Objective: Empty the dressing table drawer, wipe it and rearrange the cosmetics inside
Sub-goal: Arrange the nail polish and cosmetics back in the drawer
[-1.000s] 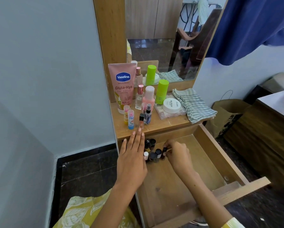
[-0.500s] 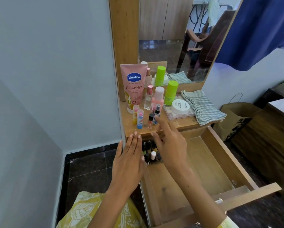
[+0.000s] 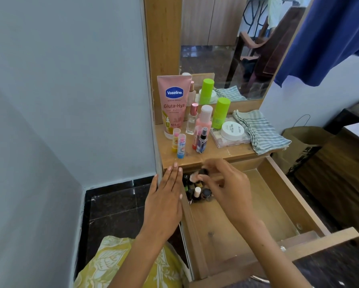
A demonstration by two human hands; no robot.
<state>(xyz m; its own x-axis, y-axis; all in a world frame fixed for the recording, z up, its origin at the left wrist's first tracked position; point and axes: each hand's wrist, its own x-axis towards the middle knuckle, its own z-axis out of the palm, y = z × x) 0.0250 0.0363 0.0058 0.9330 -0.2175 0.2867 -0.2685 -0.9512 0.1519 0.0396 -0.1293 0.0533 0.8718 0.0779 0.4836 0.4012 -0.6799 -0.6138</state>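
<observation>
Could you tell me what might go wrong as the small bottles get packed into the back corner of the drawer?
The right hand pinches a small bottle above a tight cluster of upright nail polish bottles in the drawer; setting it down could topple its neighbours. On the tabletop, the lip balm sticks and the little spray bottle stand near the front edge, so a reaching hand might knock them into the drawer.

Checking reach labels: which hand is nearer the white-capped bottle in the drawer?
Right. The right hand hovers just beside and above the white-capped bottle, holding a small dark-capped bottle. The left hand lies flat along the drawer's left wall, farther off.
</observation>
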